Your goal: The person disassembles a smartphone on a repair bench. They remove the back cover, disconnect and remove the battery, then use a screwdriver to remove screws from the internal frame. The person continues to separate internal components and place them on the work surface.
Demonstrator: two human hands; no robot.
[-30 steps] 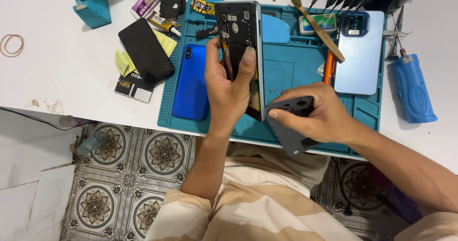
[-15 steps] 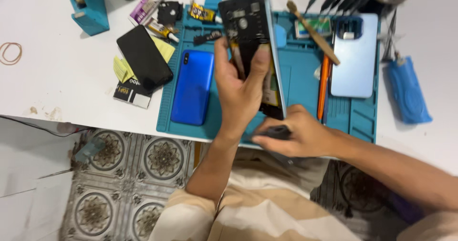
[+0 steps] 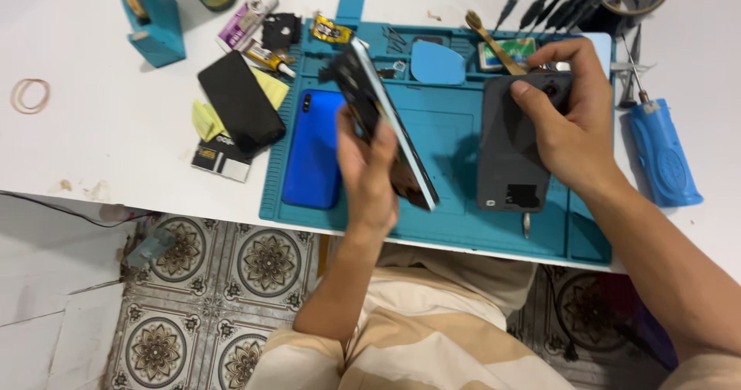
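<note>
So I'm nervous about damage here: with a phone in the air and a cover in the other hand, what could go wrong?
1. The left hand holds the opened phone tilted on edge above the mat, near the table's front edge; a slip could drop it to the floor.
2. The right hand is moving the dark cover close to small loose parts on the mat and could knock them away.

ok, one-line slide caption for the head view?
Left hand holds an opened phone tilted above the blue repair mat while right hand grips a dark back cover.
</note>
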